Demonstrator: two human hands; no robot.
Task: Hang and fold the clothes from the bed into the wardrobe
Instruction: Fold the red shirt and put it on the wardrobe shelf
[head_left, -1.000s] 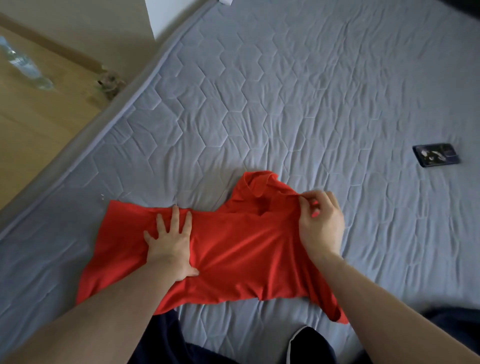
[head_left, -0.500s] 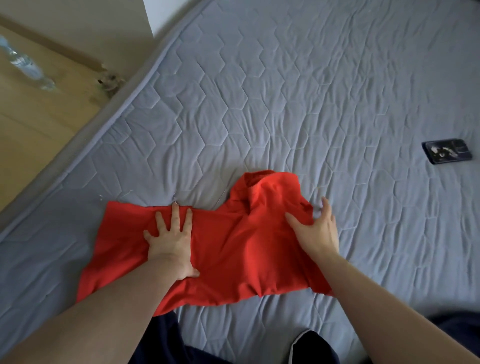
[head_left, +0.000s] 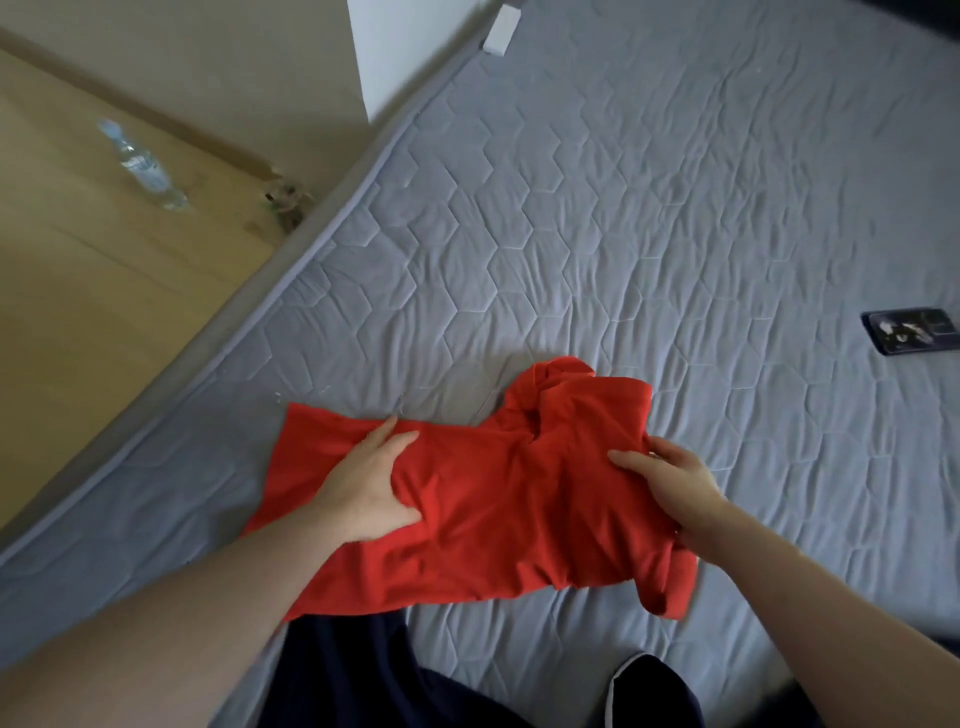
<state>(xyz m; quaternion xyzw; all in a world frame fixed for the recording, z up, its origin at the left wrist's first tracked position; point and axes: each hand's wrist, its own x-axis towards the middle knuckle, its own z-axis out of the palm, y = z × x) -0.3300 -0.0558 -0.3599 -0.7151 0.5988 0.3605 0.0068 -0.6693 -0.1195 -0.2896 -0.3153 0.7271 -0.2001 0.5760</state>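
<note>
Mattress mostly open beyond the shirt
Phone (head_left: 910, 331) far right, white box (head_left: 501, 29) top edge; bare quilted mattress (head_left: 597, 234) between.

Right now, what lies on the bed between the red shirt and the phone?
Nothing: in the head view only bare grey quilted mattress lies between the red shirt and the phone.

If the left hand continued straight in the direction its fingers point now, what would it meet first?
The left hand points up-right across the red shirt; beyond its edge, probably only bare mattress. Depth is uncertain.
</note>
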